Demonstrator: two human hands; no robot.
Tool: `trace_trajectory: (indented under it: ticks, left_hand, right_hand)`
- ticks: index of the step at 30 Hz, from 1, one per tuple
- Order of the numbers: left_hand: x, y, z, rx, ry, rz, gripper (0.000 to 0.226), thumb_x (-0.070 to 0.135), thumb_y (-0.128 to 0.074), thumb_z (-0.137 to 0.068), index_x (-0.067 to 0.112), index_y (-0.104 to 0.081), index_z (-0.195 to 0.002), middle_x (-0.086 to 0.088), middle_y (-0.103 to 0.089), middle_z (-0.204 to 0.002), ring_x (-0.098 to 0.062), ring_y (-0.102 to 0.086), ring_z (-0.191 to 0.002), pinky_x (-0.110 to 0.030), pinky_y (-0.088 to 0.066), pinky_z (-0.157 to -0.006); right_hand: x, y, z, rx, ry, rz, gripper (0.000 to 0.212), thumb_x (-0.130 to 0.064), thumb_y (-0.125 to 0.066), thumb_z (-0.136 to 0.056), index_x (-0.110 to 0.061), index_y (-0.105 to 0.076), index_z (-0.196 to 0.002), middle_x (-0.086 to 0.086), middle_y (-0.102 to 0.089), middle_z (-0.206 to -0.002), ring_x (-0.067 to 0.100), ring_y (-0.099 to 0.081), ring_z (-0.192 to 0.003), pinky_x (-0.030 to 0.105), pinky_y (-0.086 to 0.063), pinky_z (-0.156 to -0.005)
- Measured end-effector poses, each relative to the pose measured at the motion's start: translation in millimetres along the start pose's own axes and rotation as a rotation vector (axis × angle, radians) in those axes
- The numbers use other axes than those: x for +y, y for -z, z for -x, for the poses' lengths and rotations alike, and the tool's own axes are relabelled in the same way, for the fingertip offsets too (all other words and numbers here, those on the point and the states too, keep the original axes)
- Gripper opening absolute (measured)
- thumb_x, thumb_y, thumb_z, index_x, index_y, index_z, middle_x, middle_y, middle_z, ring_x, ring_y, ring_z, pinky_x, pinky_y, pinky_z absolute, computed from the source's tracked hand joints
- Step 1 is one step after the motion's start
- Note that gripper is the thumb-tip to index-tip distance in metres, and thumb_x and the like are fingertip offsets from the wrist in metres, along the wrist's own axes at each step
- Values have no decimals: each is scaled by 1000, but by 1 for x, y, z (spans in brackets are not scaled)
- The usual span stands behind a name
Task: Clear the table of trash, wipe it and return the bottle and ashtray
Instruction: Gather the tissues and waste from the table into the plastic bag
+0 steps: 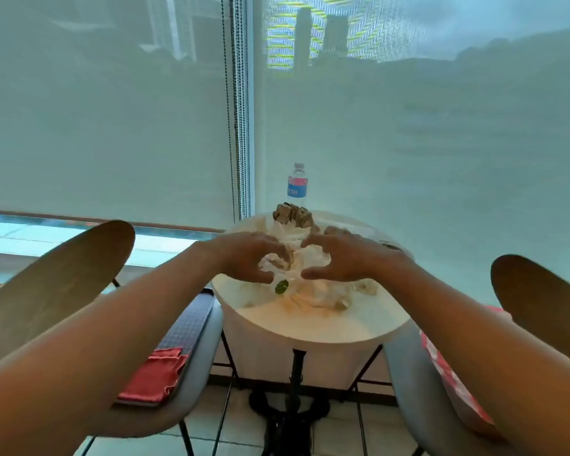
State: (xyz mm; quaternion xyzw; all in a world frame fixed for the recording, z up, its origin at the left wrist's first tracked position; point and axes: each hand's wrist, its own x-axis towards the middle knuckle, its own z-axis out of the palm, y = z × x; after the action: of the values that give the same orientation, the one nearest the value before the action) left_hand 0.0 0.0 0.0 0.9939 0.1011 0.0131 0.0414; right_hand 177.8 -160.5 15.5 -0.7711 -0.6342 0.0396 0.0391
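Both hands are reaching out over the small round worktop (310, 327) by the window blind. The left hand (247, 256) and the right hand (339, 258) are curving in towards each other, fingers bent and thumbs low, cupping a heap of crumpled white paper and clear wrapping (297, 258) lying at the middle of the worktop. The fingertips are pressing into the heap from either side; I cannot tell whether either hand is truly gripping it or only gathering it.

More crumpled scraps (339, 302) are lying on the near-right part of the worktop, and a small green and black piece (281, 286) is sitting just near of the heap, between the two thumbs. At the far edge, a rough stone-coloured ashtray (292, 213) is standing, and just behind it a clear water bottle (297, 185) with a blue label is standing upright, close against the blind.

To the left, a pale chair (191, 373) is carrying a folded red cloth (155, 376) on its seat, lying beside a dark mat. To the right, another chair (405, 383) is holding something pink and white.
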Motion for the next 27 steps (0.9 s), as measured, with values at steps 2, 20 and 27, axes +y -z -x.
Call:
trace_trajectory:
  ticks: [2,20,27]
  left_hand:
    - [-6,-1,-1,-48,-19,-32,47,41,-70,-86,42,-55,-130,15,-53,-137,-9,-48,-123,-27,-37,-92]
    - [-44,-21,-25,-11,-280,-218,55,53,-72,-80,39,-57,-131,13,-59,-133,-12,-42,-130,-35,-23,-113]
    - [-50,-18,-24,18,-282,-183,56,59,-68,-80,39,-57,-131,15,-60,-132,-10,-41,-131,-33,-19,-113]
  right_hand:
    - [-4,-5,-5,-9,-17,36,68,-71,-63,-82,-44,-43,-141,1,-46,-147,20,-50,-126,41,-45,-101]
    - [-20,-37,-47,-20,-148,-2,38,-36,-59,-94,-33,-58,-132,2,-53,-133,23,-54,-117,37,-46,-95]
    - [-8,-37,-52,77,-104,-46,16,-15,-57,-94,-19,-66,-107,3,-62,-111,18,-56,-98,31,-46,-81]
